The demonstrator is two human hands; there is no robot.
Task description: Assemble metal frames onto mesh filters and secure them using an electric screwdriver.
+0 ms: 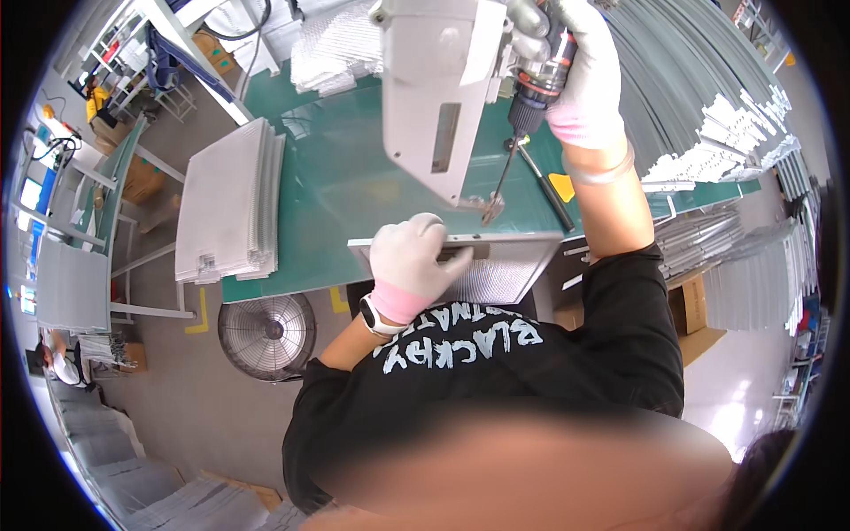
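White gloves with pink cuffs cover both hands. My left hand (405, 264) is closed on the upper edge of a framed mesh panel (500, 279), which tilts at the table's near edge against my front. Up at the right, my right hand (591, 84) is wrapped round a black-and-red electric screwdriver (531, 97). Its long bit points down to a small metal piece (492, 209) just above the panel's edge. Left of the screwdriver stands a light grey machine housing (421, 97) with a slot in its face. A black-handled hand tool (551, 195) lies behind the bit.
Several mesh panels (230, 203) are stacked on the left of the green table (328, 195). Bundled long grey strips (699, 97) fill the right side. A floor fan (267, 334) stands below the table's left edge. Other people (97, 102) are far off at the left.
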